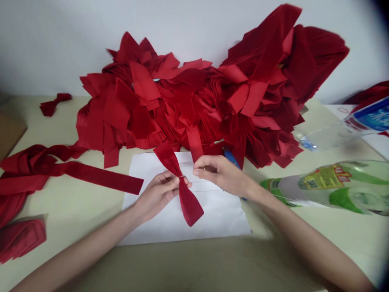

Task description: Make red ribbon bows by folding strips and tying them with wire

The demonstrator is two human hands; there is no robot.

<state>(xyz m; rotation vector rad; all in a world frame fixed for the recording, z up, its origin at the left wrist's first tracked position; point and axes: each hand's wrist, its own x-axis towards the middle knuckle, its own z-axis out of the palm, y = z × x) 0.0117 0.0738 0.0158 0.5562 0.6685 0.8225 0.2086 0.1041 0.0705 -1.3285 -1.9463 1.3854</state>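
My left hand grips a red velvet bow at its pinched middle, above a white paper sheet. A thin wire shows at the bow's waist and seems to run toward my right hand, whose fingertips pinch together just right of the bow. Behind both hands rises a large heap of cut red velvet ribbon strips, with one strip touching the paper's far edge. A blue object, partly hidden, lies beyond my right wrist.
A long red ribbon reaches the paper from a tangled bunch at left. Folded red ribbon and a small red bow lie on the cream table. Plastic bottles lie at right, and a white wall stands behind.
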